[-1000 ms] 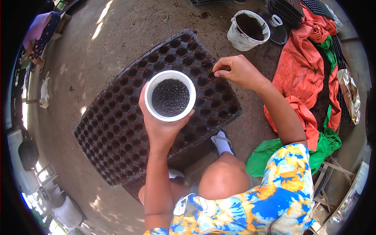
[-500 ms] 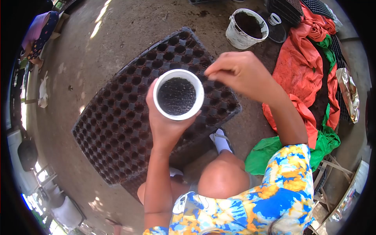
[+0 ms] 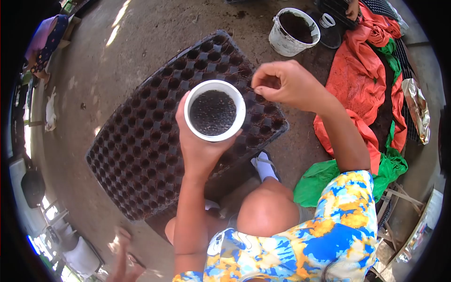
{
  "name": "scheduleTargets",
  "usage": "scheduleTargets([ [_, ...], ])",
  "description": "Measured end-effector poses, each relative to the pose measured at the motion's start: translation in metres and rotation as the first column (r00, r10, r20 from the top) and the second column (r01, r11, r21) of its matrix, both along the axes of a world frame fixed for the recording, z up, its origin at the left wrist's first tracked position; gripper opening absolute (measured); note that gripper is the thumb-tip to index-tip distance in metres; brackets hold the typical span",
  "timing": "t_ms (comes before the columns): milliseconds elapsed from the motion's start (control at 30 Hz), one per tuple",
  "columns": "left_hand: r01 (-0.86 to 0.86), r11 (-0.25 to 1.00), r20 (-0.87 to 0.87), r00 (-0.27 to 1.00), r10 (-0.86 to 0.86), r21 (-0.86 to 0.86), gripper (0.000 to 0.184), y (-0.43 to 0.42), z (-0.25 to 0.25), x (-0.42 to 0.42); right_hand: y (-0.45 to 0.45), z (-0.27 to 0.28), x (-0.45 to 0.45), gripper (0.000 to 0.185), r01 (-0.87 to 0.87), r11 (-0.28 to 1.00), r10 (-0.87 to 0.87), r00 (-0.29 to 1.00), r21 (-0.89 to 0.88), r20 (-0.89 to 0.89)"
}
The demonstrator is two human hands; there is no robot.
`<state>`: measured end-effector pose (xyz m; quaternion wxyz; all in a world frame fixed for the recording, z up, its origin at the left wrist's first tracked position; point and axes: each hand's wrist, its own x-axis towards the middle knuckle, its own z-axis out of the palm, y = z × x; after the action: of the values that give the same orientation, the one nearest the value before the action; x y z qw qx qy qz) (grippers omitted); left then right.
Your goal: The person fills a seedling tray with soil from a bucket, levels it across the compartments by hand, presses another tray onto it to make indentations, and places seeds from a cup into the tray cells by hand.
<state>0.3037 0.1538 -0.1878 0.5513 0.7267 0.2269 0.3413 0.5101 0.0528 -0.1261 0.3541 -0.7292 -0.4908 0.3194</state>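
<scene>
Over the dark cell tray, the left hand clasps a white cup of dark grains, best kept level; beyond it, the right hand hovers with curled fingers, whether pinched together is hard to tell, and a light touch seems wisest.

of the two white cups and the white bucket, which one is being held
The larger cup of dark grains: the left hand is around it. The bucket and the smaller cup beside it have no hand on them.
</scene>
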Motion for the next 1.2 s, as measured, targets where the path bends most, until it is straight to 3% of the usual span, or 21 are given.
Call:
scheduleTargets([
  [100, -0.026, 0.999, -0.026, 0.999, 0.027, 0.038, 0.103, 0.007, 0.003, -0.004, -0.015, -0.042, 0.013, 0.018, 0.041, 0.981, -0.032, 0.998, -0.189, 0.050],
  [300, -0.035, 0.999, -0.046, 0.998, 0.036, 0.026, 0.102, 0.006, 0.006, -0.005, -0.030, -0.051, 0.013, 0.016, 0.090, 0.968, -0.111, 0.991, -0.236, -0.077],
  [400, -0.030, 0.999, -0.042, 0.999, 0.030, 0.019, 0.102, 0.006, 0.006, -0.004, -0.044, -0.052, 0.008, 0.015, -0.067, 0.984, 0.092, 0.985, -0.166, 0.143],
  [500, -0.004, 1.000, -0.025, 1.000, 0.004, -0.006, 0.102, 0.003, 0.003, -0.002, -0.041, -0.030, -0.005, 0.014, 0.103, 0.995, -0.105, 0.984, 0.015, 0.144],
  [633, 0.085, 0.996, -0.067, 0.994, -0.085, -0.003, 0.101, -0.014, 0.011, 0.004, -0.010, 0.007, -0.037, 0.013, -0.172, 0.952, 0.096, 0.952, 0.252, 0.290],
  [700, 0.113, 0.992, -0.083, 0.991, -0.108, 0.049, 0.104, -0.018, 0.004, 0.005, 0.001, 0.002, -0.050, 0.019, -0.398, 0.916, 0.306, 0.765, 0.044, 0.567],
  [800, 0.132, 0.990, -0.096, 0.987, -0.127, 0.049, 0.106, -0.022, 0.006, 0.006, 0.013, 0.002, -0.062, 0.019, -0.441, 0.892, 0.415, 0.701, -0.105, 0.580],
  [900, 0.136, 0.991, -0.122, 0.984, -0.133, 0.017, 0.107, -0.022, 0.007, 0.005, 0.016, 0.007, -0.060, 0.016, -0.454, 0.885, 0.429, 0.714, -0.101, 0.552],
  [1000, 0.117, 0.992, -0.080, 0.990, -0.113, 0.045, 0.106, -0.023, 0.009, 0.007, 0.022, 0.015, -0.056, 0.020, -0.380, 0.922, 0.361, 0.777, -0.072, 0.515],
  [1100, 0.098, 0.993, -0.065, 0.993, -0.095, 0.061, 0.105, -0.022, 0.009, 0.006, 0.022, 0.015, -0.054, 0.014, -0.417, 0.909, 0.357, 0.763, -0.013, 0.539],
  [1200, 0.085, 0.995, -0.029, 0.996, -0.084, 0.043, 0.104, -0.017, 0.009, 0.004, 0.018, 0.022, -0.047, 0.011, -0.342, 0.923, 0.254, 0.886, 0.177, 0.387],
])
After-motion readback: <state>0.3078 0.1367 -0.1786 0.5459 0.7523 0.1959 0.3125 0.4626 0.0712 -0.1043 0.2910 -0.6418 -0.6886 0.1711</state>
